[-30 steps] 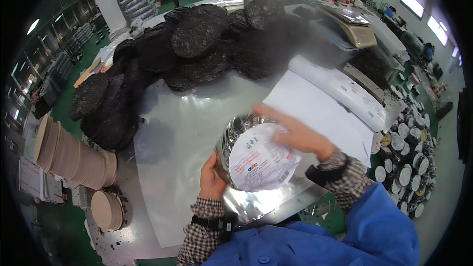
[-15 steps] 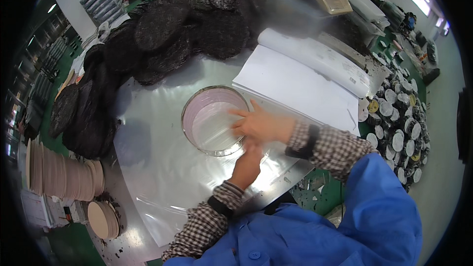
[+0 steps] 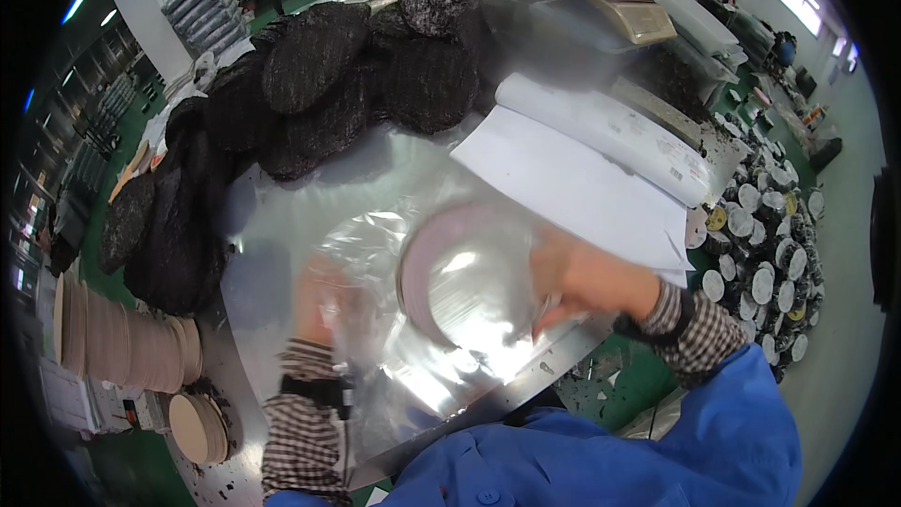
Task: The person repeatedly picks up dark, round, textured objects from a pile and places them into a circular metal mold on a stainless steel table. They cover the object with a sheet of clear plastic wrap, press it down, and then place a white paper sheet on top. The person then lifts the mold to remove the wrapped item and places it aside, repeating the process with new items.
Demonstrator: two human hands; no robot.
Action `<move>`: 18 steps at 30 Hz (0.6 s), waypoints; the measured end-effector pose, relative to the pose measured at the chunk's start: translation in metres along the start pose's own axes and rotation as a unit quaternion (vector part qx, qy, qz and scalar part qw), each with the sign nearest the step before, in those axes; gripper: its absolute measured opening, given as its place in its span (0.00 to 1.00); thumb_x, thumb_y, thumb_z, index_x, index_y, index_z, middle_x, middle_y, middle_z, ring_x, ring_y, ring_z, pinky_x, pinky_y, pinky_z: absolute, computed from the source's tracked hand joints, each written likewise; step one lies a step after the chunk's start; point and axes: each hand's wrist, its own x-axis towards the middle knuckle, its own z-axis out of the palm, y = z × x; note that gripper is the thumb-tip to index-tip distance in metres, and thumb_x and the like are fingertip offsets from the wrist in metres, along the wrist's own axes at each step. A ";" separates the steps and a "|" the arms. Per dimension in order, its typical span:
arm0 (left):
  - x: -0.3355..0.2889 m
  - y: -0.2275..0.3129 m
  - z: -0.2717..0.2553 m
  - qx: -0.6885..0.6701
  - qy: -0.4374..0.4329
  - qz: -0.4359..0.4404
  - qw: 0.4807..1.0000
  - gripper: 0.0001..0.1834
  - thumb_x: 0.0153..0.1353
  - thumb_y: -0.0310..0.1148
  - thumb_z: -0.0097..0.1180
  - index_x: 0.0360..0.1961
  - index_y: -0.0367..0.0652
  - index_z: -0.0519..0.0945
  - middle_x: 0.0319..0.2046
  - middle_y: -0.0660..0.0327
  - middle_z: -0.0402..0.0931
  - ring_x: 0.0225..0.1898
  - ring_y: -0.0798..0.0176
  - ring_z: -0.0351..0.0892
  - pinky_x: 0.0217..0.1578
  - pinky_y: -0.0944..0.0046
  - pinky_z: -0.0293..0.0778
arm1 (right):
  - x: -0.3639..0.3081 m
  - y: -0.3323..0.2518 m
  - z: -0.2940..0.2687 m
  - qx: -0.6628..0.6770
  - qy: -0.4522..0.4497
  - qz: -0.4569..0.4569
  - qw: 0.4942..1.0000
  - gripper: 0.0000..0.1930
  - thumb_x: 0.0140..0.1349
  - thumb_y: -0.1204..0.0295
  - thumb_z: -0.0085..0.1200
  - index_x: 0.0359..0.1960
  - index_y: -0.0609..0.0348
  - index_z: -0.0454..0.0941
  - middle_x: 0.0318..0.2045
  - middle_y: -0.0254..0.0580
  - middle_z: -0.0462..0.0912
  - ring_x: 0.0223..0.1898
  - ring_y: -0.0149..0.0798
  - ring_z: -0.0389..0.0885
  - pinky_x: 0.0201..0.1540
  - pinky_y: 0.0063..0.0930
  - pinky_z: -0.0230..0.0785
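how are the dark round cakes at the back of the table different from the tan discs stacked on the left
The dark round cakes are near black, rough and fibrous; the tan discs are pale, smooth and thin. The cakes lie in a loose, overlapping heap, while the discs stand packed on edge in a neat row. Each cake looks wider than a disc. Both are round and flat.

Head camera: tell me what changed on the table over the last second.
The filled round packet held a second ago is gone. Both hands then met by the clear ring. Now the left hand has moved out to the left and lifted a clear plastic bag, while the right hand holds the bag's right edge. The dark discs, white sheets and cardboard rounds stayed put.
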 end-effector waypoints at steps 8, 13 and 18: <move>-0.032 0.018 0.129 0.317 -0.179 0.051 0.930 0.29 0.66 0.35 0.55 0.65 0.37 0.65 0.28 0.70 0.75 0.27 0.77 0.74 0.26 0.76 0.72 | 0.054 0.001 0.049 0.016 0.308 0.013 0.951 0.06 0.57 0.74 0.57 0.35 0.59 0.77 0.38 0.42 0.79 0.43 0.44 0.79 0.56 0.40 0.69; -0.025 -0.134 0.081 0.731 -0.356 0.083 0.576 0.25 0.69 0.28 0.48 0.67 0.41 0.65 0.28 0.61 0.78 0.25 0.63 0.75 0.30 0.62 0.74 | 0.055 0.055 0.021 -0.046 0.262 0.115 0.957 0.17 0.60 0.62 0.58 0.45 0.60 0.78 0.40 0.48 0.82 0.42 0.48 0.82 0.46 0.40 0.74; -0.072 -0.047 0.051 0.673 -0.207 0.241 0.668 0.35 0.60 0.35 0.63 0.66 0.38 0.64 0.62 0.48 0.67 0.64 0.47 0.65 0.65 0.51 0.60 | 0.039 0.134 0.016 -0.119 -0.082 0.355 0.924 0.28 0.63 0.48 0.54 0.51 0.61 0.76 0.41 0.50 0.84 0.42 0.56 0.82 0.46 0.42 0.74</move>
